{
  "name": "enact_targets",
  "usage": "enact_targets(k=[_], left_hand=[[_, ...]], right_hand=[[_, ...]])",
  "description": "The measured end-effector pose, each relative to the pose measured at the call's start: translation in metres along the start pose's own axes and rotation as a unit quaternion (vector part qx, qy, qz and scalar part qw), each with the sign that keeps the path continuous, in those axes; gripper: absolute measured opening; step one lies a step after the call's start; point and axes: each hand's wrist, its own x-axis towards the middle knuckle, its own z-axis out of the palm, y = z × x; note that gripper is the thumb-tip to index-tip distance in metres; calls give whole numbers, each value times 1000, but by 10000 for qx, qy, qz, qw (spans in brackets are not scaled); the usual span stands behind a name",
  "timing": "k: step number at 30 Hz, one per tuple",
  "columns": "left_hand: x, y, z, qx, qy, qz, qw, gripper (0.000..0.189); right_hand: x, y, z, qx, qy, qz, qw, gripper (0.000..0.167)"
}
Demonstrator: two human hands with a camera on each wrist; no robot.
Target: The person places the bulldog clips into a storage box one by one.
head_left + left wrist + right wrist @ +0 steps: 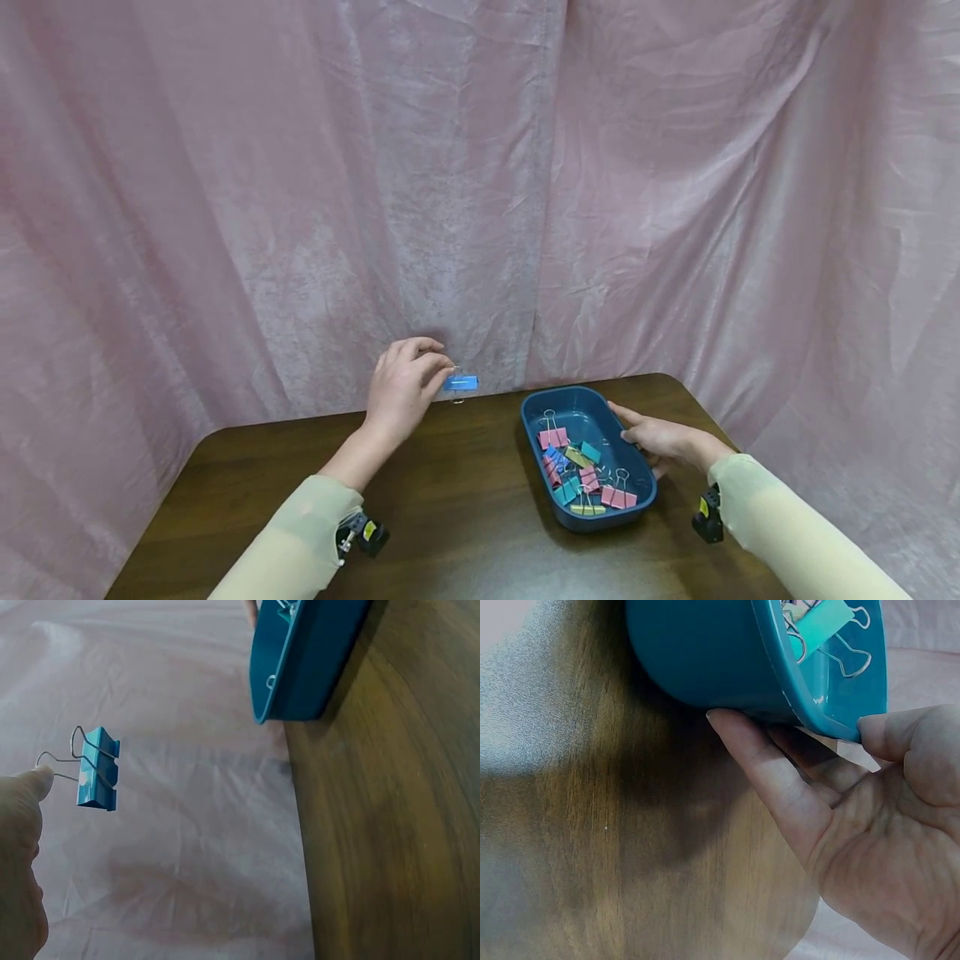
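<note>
My left hand (401, 387) is raised above the far edge of the table and pinches a blue binder clip (461, 382) by a wire handle. In the left wrist view the clip (98, 769) hangs off the tip of the thumb, its two wire handles spread apart. My right hand (667, 440) holds the right side of a dark blue plastic tray (535, 404). Its thumb lies at the rim, with the other fingers (761, 769) against the outer wall. Several binder clips in pink, blue, teal and yellow lie jumbled in the tray's near part, including a green clip (821, 630).
The tray rests on a brown wooden table (450, 500) with rounded far corners. Right behind the table's far edge hangs a pink curtain (450, 208). A small black device (707, 515) is strapped to the right wrist, and a similar device (363, 533) to the left.
</note>
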Motion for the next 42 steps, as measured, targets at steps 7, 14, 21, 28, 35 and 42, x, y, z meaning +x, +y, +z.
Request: enact_targets(k=[7,14,21,28,35,42], left_hand=[[4,11,12,-30,-87,54,9999,5],[8,22,23,-67,-246,26,9997,4],[10,33,34,-115,-346,76,9993,5],[11,43,46,-116,-403,82,9991,7],[14,51,55,-46,-451,103,9989,9],[14,57,64,-180,-506,156,9984,6]], right_hand=[[0,-1,0,117,-28,-5,9999,67],[0,-3,-1,138,-17,42,9999,66],[-2,-2,-1,165,-57,31,9998,67],[-5,-1,0,178,-89,5,9998,68],[-5,-1,0,137,-82,-13,9999,68],[-6,-1,0,142,-112,34,9998,67]])
